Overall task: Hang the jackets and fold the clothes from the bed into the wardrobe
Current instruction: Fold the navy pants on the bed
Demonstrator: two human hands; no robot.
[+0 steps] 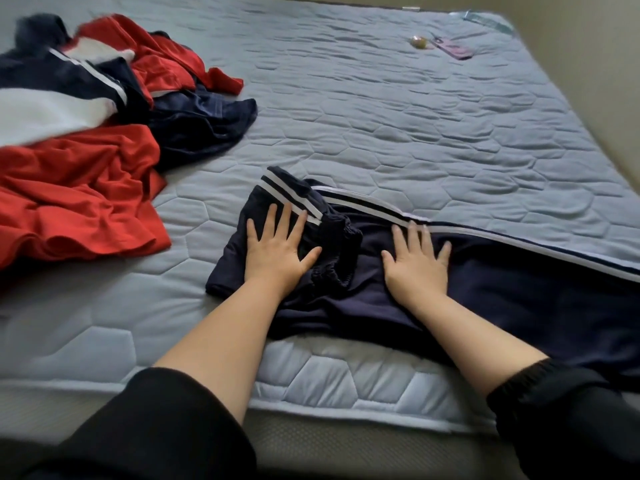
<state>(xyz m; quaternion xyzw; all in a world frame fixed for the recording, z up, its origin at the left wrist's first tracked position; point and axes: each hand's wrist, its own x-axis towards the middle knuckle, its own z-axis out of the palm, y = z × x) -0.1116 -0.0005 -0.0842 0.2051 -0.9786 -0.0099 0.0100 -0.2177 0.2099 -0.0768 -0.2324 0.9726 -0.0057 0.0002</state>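
The navy white-striped track trousers (pixel 485 289) lie at the mattress's (pixel 415 116) six o'clock edge, pressed by the flat, open left hand (pixel 277 247) and right hand (pixel 415 261); creases should be smoothed outward before folding.

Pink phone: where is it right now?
Head view: the pink phone lies at the far right of the mattress, beside a small round yellowish object, far from both hands.

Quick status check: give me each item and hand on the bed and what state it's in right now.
navy track pants: laid out, left end folded over, unfinished
left hand: flat, pressing the folded end
right hand: flat, pressing the pants
clothes pile: crumpled, unfolded
phone: lying flat on the mattress
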